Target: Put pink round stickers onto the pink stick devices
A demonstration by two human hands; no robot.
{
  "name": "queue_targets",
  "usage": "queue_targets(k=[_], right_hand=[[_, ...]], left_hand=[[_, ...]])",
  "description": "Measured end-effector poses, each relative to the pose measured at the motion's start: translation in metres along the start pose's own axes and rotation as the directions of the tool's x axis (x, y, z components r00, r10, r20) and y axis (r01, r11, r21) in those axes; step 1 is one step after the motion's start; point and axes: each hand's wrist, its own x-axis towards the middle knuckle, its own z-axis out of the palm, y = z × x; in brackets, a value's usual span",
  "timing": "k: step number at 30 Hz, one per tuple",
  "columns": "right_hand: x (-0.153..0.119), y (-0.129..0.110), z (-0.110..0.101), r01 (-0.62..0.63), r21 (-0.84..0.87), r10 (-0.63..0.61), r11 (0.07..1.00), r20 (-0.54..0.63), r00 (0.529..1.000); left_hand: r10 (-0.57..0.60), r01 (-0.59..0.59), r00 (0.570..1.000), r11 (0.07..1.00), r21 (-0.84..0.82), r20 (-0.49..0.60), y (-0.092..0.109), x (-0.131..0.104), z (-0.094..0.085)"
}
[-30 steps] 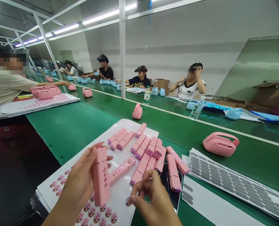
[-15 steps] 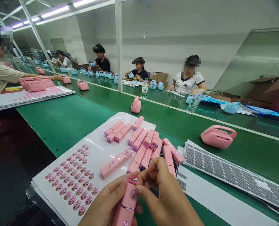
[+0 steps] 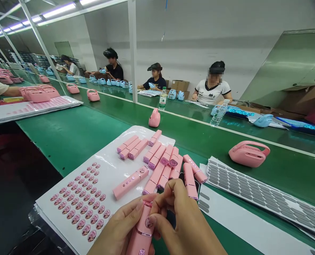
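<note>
My left hand grips a pink stick-shaped part at the bottom centre, its end pointing away from me. My right hand pinches that part's upper end, thumb beside a small round sticker on it. Just left lies a white sheet of round pink stickers. Beyond my hands, several more pink stick parts lie in a loose heap on the white sheet, one lying alone.
A sheet of grey oval stickers lies to the right, a pink handled case behind it. A small pink case and water bottles stand on the green belt. Other people sit across and at the left.
My left hand brought the pink part down from the sticker sheet to the bottom centre. My right hand closed onto its upper end, where a round sticker now shows.
</note>
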Motion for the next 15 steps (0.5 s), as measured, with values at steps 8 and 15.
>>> queue_targets(k=[8, 15], right_hand=[[-0.0019, 0.0026, 0.0034, 0.002, -0.009, -0.003, 1.0, -0.049, 0.999], [-0.0052, -0.0034, 0.0075, -0.012, -0.008, 0.01, 1.0, -0.163, 0.987]], left_hand=[[-0.026, 0.027, 0.999, 0.999, -0.028, 0.046, 0.0064, -0.0012, 0.0028], [-0.041, 0.04, 0.999, 0.999, 0.011, 0.03, 0.0054, -0.0012, 0.003]])
